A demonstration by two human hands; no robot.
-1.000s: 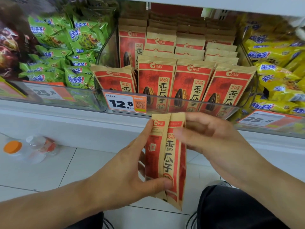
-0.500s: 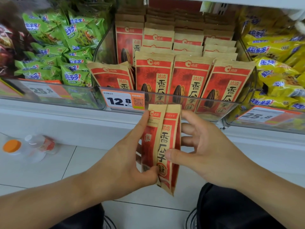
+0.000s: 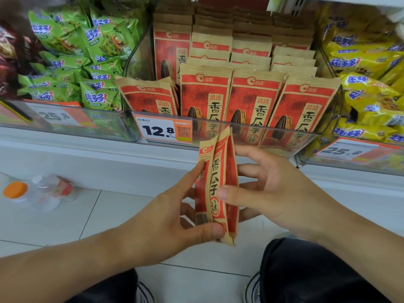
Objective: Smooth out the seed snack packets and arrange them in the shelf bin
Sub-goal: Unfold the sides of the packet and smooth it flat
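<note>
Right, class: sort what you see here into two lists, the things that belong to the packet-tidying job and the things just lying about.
Belongs to the job:
- held seed packet
- left hand
- right hand
- clear shelf bin
- red seed packets in the bin

Just lying about:
- green snack bags
- yellow snack bags
- plastic bottle

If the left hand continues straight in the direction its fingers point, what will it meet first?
Probably the clear front wall of the shelf bin, near the price tag; depth is uncertain. The left hand holds the folded packet.
</note>
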